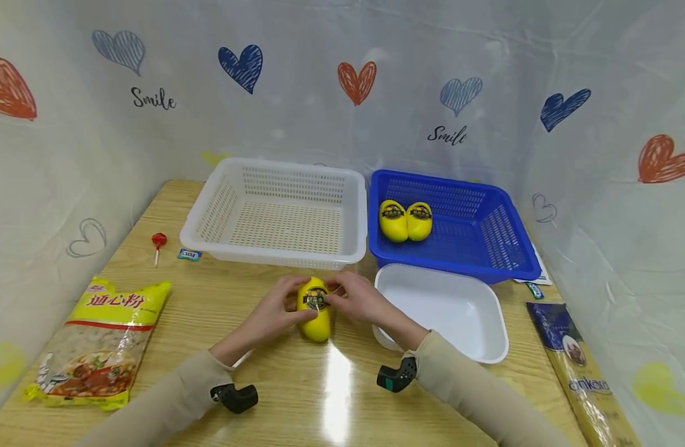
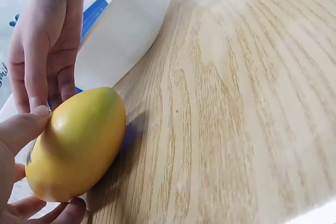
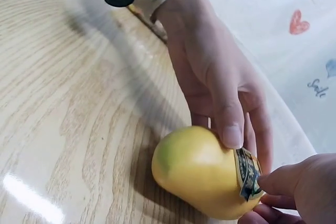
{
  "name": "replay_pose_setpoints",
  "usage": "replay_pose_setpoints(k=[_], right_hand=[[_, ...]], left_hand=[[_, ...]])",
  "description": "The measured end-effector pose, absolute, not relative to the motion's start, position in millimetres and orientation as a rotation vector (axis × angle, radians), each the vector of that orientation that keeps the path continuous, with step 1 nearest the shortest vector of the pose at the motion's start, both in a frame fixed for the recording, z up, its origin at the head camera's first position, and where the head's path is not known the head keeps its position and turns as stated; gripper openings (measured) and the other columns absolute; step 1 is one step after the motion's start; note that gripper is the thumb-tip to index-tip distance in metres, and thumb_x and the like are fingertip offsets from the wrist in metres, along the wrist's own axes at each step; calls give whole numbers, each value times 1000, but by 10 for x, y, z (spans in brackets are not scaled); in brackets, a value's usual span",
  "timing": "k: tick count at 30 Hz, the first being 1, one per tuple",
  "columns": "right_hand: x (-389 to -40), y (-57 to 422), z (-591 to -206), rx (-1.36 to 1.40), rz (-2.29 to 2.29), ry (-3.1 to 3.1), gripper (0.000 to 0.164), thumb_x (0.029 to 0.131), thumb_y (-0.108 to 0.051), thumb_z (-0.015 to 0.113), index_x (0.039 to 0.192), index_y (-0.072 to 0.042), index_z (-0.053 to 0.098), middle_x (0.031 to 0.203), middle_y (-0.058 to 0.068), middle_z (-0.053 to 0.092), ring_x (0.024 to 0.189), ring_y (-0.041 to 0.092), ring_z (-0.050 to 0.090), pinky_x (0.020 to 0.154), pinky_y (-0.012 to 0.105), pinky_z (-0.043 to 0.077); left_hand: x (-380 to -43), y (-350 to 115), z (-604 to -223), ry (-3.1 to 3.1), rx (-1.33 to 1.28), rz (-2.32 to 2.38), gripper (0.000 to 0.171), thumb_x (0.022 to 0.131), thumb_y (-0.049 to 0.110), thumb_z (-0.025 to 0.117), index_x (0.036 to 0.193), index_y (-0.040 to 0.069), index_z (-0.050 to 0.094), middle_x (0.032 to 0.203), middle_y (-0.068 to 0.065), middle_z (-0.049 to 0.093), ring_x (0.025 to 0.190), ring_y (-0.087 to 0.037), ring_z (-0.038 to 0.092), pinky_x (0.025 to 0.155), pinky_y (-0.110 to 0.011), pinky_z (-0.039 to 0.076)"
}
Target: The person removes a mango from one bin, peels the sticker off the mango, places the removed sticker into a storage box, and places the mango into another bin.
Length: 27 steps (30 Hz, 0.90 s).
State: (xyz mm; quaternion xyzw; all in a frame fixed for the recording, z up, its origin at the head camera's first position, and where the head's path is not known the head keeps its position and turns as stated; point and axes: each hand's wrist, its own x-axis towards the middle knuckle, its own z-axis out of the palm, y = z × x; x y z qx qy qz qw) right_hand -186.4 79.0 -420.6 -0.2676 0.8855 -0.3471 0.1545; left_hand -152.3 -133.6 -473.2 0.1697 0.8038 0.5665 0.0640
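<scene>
A yellow mango [image 1: 316,333] with a green tinge lies on the table before me, a dark printed sticker [image 3: 248,174] on its upper side. My left hand [image 1: 273,313] holds it from the left, its thumb on top and the other fingers round the far side. From the right, my right hand [image 1: 360,298] pinches the sticker's edge between thumb and fingers. One corner of the sticker stands slightly off the skin in the right wrist view. Two more stickered mangoes [image 1: 405,221] lie side by side in the blue basket [image 1: 460,268].
A white basket [image 1: 275,254] stands behind the hands, and a white tub [image 1: 440,310] right of them. A yellow pasta bag [image 1: 99,347], a red lollipop [image 1: 159,240] and a small blue packet [image 1: 189,254] lie left. A long pasta packet [image 1: 582,379] lies along the right edge.
</scene>
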Motion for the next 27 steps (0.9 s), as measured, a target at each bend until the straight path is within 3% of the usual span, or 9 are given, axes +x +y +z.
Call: replay_pose_setpoints(k=[12,20,27], right_hand=[[-1897,717,-4209,-618,-1007,2528,9,94,-19,66,89,-12,67,84,-3,64,78,11,57,70,27,48],[-1933,715,-4233,-590,-1058,2452,9,94,-16,65,98,-7,66,88,0,65,79,12,58,69,25,49],[-1881,708,-4134,-791,-989,2481,11,96,-10,60,106,-5,58,98,5,65,89,15,61,76,27,50]], left_hand=[[-1422,-1261,-4703,2614,602,1490,86,75,29,86,141,-4,41,146,-23,39,133,-39,40,108,-54,34],[-1391,-1221,-4752,2654,525,1526,86,72,29,88,140,-1,43,143,-18,44,131,-35,43,108,-52,34],[-1386,-1160,-4720,2667,426,1541,84,73,28,88,139,-2,44,139,-21,46,124,-33,48,105,-50,38]])
